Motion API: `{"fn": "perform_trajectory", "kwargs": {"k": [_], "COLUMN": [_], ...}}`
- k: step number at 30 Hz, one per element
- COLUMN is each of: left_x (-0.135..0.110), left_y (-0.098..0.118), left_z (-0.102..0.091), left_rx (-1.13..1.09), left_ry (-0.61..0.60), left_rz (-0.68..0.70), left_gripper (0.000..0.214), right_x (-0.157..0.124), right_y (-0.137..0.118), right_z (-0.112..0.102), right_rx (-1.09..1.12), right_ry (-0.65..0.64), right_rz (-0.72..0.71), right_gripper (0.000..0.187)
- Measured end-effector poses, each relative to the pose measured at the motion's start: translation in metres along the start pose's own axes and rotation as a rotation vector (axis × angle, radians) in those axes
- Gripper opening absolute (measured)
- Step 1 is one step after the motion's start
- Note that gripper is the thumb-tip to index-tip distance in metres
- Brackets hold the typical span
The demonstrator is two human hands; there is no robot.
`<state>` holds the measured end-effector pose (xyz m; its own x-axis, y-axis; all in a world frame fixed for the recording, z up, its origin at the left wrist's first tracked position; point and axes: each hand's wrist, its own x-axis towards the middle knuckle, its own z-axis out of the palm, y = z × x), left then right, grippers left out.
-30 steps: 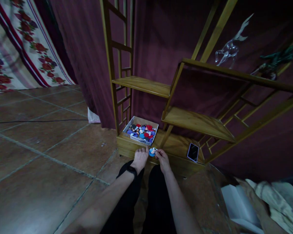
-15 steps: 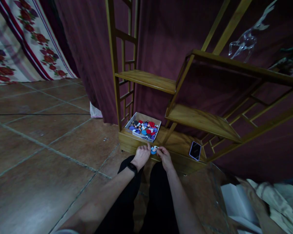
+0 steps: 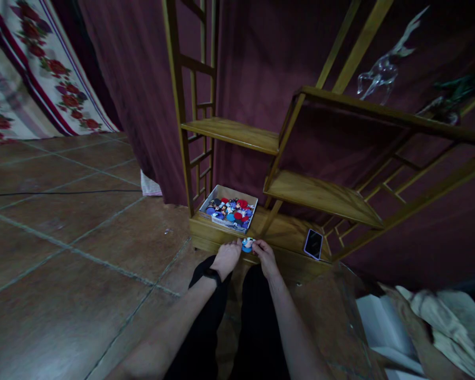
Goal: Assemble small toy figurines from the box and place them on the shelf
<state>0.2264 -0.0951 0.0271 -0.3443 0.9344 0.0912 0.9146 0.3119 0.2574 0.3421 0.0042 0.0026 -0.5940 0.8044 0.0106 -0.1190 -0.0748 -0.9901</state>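
A small cartoon figurine [image 3: 247, 243], white and skin-toned with a blue base, is between my hands over the shelf's front edge. My right hand [image 3: 264, 255] pinches its right side between thumb and fingers. On its left side, my left hand [image 3: 227, 259] has its fingers curled in against it, with a dark band on the wrist; the thumb side is partly hidden. Just beyond stands an open shallow cardboard box [image 3: 217, 224] on the lowest board, filled with several similar figurines [image 3: 238, 211] in red, blue, purple and black.
A phone [image 3: 313, 244] lies on the lowest board [image 3: 287, 232] to the right. Wooden shelves [image 3: 320, 198] rise above it, with a clear glass-like animal ornament [image 3: 382, 71] on top. A white box [image 3: 388, 327] and cloth [image 3: 445, 327] lie at lower right.
The view has shifted slightly, so the shelf and box appear a little lower and further left. The figurine stays between my hands and shows slightly more of its front.
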Motion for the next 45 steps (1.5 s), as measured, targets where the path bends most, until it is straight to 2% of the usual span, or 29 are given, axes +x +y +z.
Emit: {"fn": "perform_trajectory", "kwargs": {"k": [5,9,17,21,24,29,36,41,45], "left_x": [0.003,0.01,0.018,0.017,0.015,0.014,0.014,0.016,0.016], "left_y": [-0.004,-0.005,-0.014,-0.017,-0.019,-0.02,-0.022,-0.024,-0.025], "left_z": [-0.004,-0.003,0.006,-0.001,-0.004,-0.002,0.003,0.007,0.008], "left_rx": [-0.422,-0.792,-1.317,-1.406,-1.476,-1.491,-1.535,-1.569,-1.552], "left_ry": [0.016,0.018,-0.195,-0.283,-0.299,-0.281,-0.24,-0.217,-0.188], "left_rz": [-0.012,-0.063,-0.066,-0.157,-0.213,-0.274,-0.291,-0.306,-0.32], "left_gripper": [0.021,0.026,0.043,0.049,0.047,0.044,0.04,0.04,0.038], "right_x": [0.002,0.002,0.003,0.004,0.005,0.005,0.003,-0.004,-0.021], "right_y": [0.004,0.006,0.003,0.004,0.005,0.006,0.007,0.006,-0.003], "right_z": [0.002,0.005,0.006,0.005,0.006,0.006,0.008,0.009,0.012], "right_rx": [0.026,0.024,-0.003,-0.031,-0.034,-0.048,-0.071,-0.014,0.02], "right_ry": [0.019,0.011,0.031,0.046,0.036,0.018,0.03,0.088,0.194], "right_rz": [-0.028,-0.023,-0.035,-0.035,-0.04,-0.045,-0.056,-0.05,-0.055], "right_gripper": [0.024,0.023,0.022,0.023,0.022,0.021,0.023,0.026,0.025]}}
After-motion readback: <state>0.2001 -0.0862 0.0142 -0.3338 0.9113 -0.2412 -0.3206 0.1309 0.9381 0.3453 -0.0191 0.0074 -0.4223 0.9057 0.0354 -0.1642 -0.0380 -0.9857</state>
